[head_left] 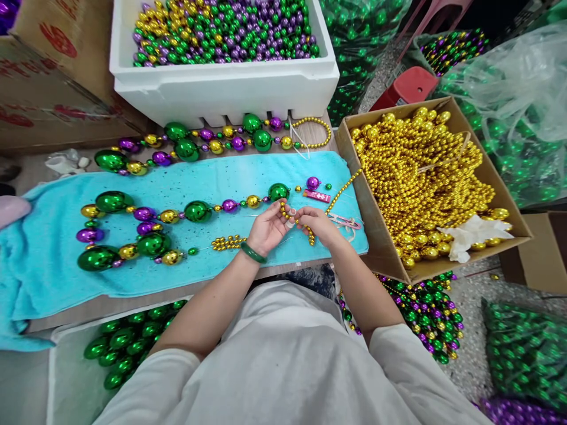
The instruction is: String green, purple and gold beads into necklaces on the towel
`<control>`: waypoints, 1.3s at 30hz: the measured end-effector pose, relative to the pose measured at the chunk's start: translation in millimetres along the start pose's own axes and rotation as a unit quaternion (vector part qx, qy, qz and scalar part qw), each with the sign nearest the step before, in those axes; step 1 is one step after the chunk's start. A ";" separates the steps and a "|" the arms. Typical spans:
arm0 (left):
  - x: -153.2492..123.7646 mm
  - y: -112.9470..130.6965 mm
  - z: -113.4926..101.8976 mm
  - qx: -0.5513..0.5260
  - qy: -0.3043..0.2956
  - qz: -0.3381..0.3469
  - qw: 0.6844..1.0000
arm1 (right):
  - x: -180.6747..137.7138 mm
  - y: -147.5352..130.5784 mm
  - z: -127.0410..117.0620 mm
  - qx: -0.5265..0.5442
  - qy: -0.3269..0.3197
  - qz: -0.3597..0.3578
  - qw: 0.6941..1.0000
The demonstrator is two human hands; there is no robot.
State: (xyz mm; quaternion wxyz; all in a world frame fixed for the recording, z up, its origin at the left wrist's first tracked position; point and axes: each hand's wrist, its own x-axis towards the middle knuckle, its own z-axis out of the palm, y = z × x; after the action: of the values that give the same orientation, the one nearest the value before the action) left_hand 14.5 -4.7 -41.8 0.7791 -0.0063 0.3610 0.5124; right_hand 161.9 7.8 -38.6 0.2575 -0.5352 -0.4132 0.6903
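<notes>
- At the near edge of the counter (133, 301), the left hand (266, 227) and right hand (319, 227) each have their grip pinched on a strand of small gold metallic beads (283, 208), just above the turquoise towel (199, 177).
- This looks like mid-stringing; adding a bead calls for a taut thread end.
- Farther right is an open cardboard box (376, 236) of gold strands.
</notes>
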 end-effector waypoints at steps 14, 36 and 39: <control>-0.8 1.2 -3.6 0.136 0.014 0.007 0.991 | 1.9 0.1 -13.6 0.044 0.012 0.002 0.999; -2.0 12.8 2.5 0.277 0.031 -0.038 0.960 | 3.6 -6.1 -20.3 0.062 -0.005 0.029 0.998; 0.5 13.3 -0.6 0.269 0.031 -0.024 0.962 | 3.6 -7.2 -22.2 0.069 -0.009 0.047 0.996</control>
State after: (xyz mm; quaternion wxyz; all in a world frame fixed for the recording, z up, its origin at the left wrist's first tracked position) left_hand 3.5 1.7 -37.8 0.7525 0.1787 0.5097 0.3769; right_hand 181.3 21.0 -36.3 0.2578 -0.5287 -0.3411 0.7332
